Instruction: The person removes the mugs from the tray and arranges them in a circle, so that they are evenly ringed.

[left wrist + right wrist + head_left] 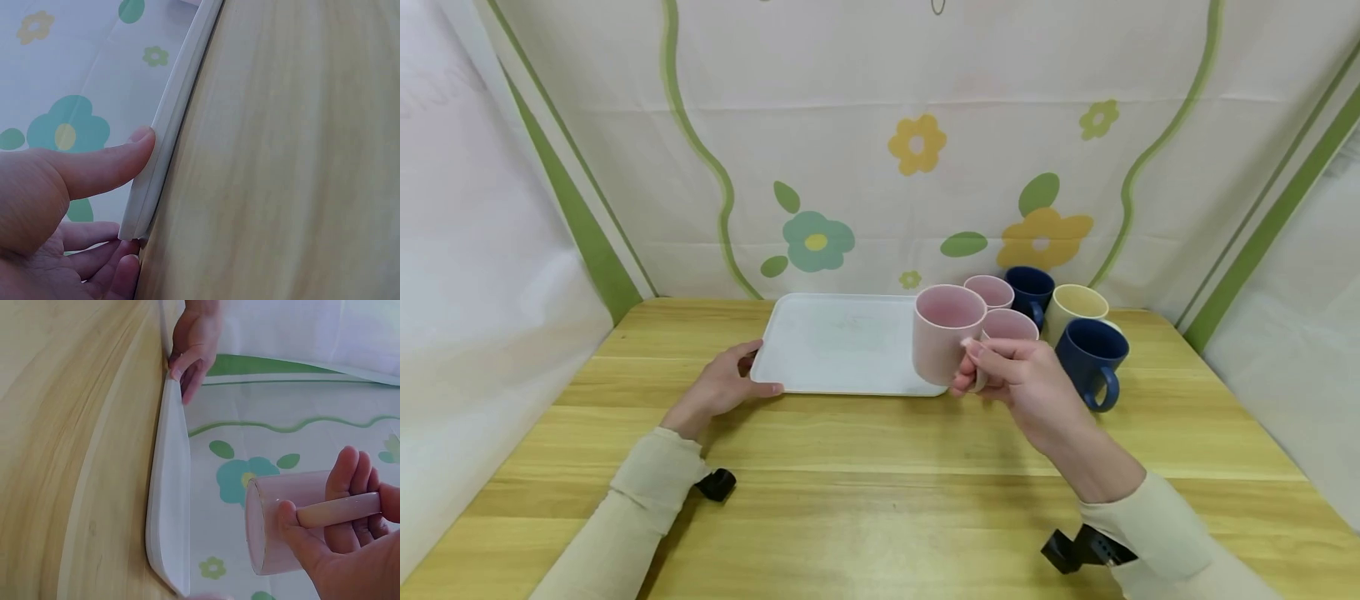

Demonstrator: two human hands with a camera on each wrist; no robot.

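My right hand point(1026, 387) grips the handle of a pink mug point(946, 350) and holds it upright above the right end of a white tray point(842, 346). In the right wrist view the mug's base point(254, 528) is raised off the table. My left hand point(727, 381) holds the tray's near left corner, its thumb point(140, 147) against the front rim and its fingers around the left side. The tray lies flat with its long side toward me. Two more pink mugs, one behind point(988, 290) and one in front point(1011, 323), stand right of the tray.
Beside the pink mugs stand a dark blue mug point(1030, 287) at the back, a yellow mug point(1077, 307), and a nearer dark blue mug point(1090, 358) with its handle toward me. A flowered cloth point(850, 150) hangs behind the wooden table point(880, 500).
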